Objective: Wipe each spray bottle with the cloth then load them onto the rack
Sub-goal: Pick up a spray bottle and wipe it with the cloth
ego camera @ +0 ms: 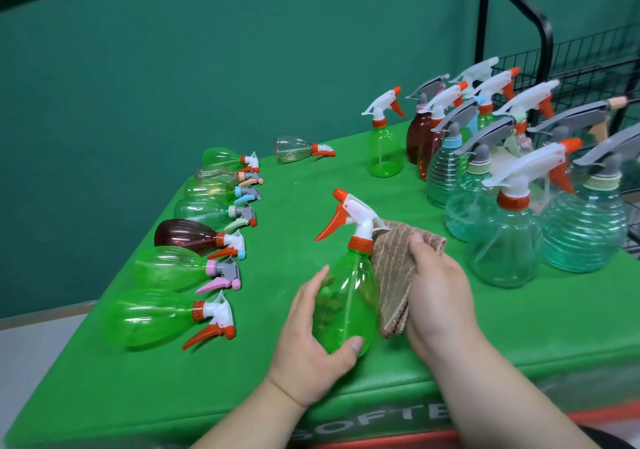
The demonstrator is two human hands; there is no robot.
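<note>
The left hand (308,351) grips the green spray bottle (348,296) above the green table (270,372), fingers curled behind it, thumb in front. The right hand (438,296) presses the brown cloth (394,268) against its side, fingers curled round the cloth.

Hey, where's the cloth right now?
In the head view the cloth is just right of centre, held by the right hand against the right side of the green bottle, which the left hand grips.
</note>
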